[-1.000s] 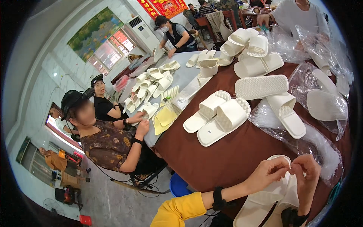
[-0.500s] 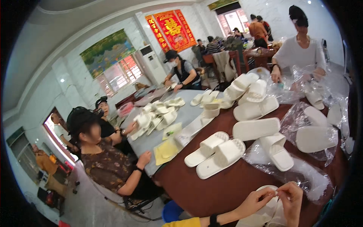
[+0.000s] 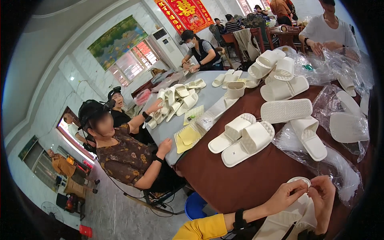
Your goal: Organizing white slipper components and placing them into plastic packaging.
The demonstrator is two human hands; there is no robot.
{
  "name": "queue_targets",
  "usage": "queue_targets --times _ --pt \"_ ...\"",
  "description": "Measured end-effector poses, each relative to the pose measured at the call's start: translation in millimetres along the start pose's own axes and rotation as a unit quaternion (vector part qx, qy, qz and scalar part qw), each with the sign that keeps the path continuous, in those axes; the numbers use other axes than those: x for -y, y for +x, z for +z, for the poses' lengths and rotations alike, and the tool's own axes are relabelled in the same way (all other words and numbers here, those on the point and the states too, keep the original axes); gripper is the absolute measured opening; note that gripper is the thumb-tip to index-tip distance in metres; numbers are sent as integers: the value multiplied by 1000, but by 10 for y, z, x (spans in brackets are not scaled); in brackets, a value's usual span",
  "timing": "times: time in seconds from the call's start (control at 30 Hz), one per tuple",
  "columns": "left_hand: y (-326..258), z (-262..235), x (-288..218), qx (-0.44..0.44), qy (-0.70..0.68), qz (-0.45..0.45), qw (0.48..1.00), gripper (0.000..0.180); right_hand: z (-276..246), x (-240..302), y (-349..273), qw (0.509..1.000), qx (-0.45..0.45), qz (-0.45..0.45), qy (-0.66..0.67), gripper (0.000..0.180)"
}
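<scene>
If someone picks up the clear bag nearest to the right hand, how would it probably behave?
The bag would probably flop and crumple, as its film looks thin and wrinkled. It is likely light for its size. A slipper seems to lie partly over it, so that may slide or tip when the bag lifts.

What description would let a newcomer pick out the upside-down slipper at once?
On the brown tablecloth, find the white pair lying side by side. Just beyond it, to the right, is the upside-down slipper: patterned underside up, no strap showing, unlike the unbagged slippers around it.
</scene>
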State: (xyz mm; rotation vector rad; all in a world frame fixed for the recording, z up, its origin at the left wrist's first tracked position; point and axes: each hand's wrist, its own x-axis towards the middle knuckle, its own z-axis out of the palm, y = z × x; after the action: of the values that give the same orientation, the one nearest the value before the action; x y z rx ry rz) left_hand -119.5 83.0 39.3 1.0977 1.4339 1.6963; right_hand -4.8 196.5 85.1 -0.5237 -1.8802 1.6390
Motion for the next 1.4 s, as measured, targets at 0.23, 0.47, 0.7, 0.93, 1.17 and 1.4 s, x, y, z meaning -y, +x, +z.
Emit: queue_targets --times 0.23,0.47,0.7,0.93,1.17,1.4 --pt "-100 63 202 -16 8 -18 1000 10 -88 -90 -64 995 36 -6 -95 15" --pt "-28 6 65 3 14 -9 1000 9 -36 -41 -56 989 27 -17 -142 12" --pt "-9 10 45 0 37 -31 999 15 -59 -130 53 986 31 -40 -162 11" --pt "-476 161 8 -28 343 198 918 43 -223 -210 16 996 -86 -9 20 14" --pt "-1203 829 -452 97 479 46 871 78 -330 -54 -37 989 -61 -64 -120 17" --pt "-1112 967 -183 -19 599 23 800 59 127 579 -366 908 53 -242 -339 45"
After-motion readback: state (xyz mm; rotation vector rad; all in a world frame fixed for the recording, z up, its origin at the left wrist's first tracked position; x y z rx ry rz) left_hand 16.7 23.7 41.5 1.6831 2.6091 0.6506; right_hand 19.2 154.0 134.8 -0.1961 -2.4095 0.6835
